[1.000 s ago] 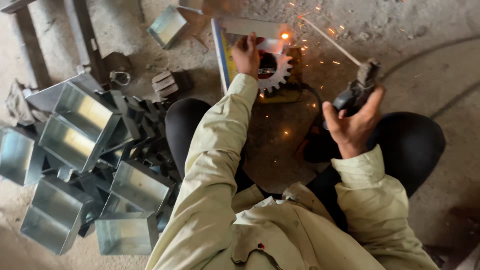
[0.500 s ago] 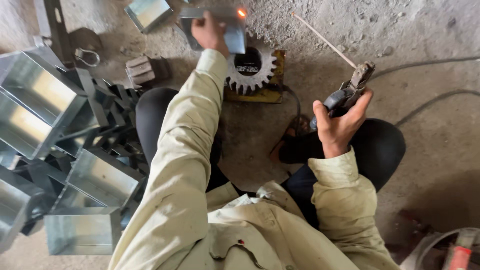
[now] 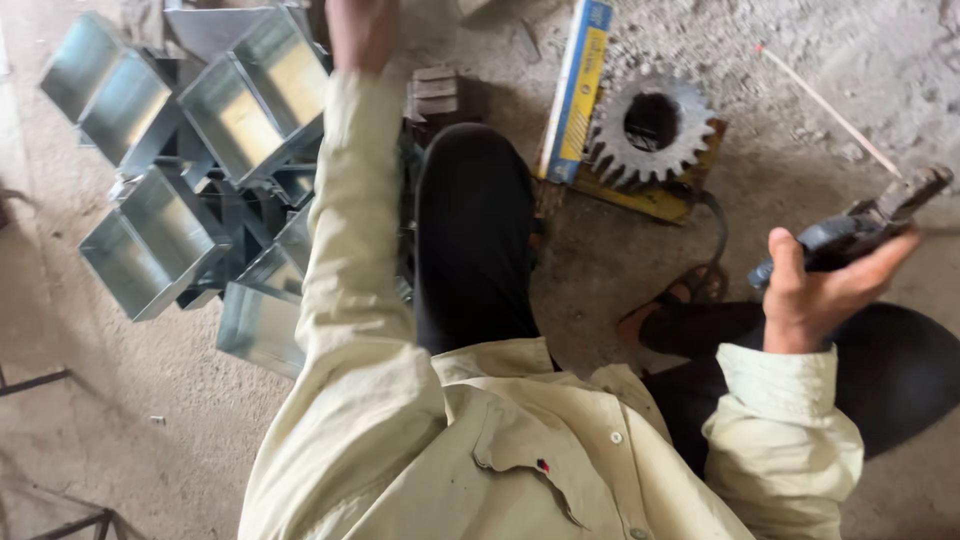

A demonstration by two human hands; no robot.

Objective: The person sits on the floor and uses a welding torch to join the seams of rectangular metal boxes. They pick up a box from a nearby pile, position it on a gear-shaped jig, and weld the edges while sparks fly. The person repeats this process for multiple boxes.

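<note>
left hand (image 3: 362, 30) has been swung from the gear (image 3: 650, 125) over the steel boxes (image 3: 215, 110), its grip cut off by the frame edge. electrode holder (image 3: 850, 235) is clasped in the right hand (image 3: 820, 290) above bare floor.

The left hand (image 3: 362, 30) is cut off by the top edge, so what its fingers grip cannot be told, the right hand (image 3: 815, 290) hides much of the dark electrode holder (image 3: 850, 235), and the topmost metal box (image 3: 215, 25) is cropped.

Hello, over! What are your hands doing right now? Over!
Right hand gripping welding holder, rod sticking out. Left hand stretched over the metal boxes; grip cut off by frame. Big gear on the floor in front.
</note>
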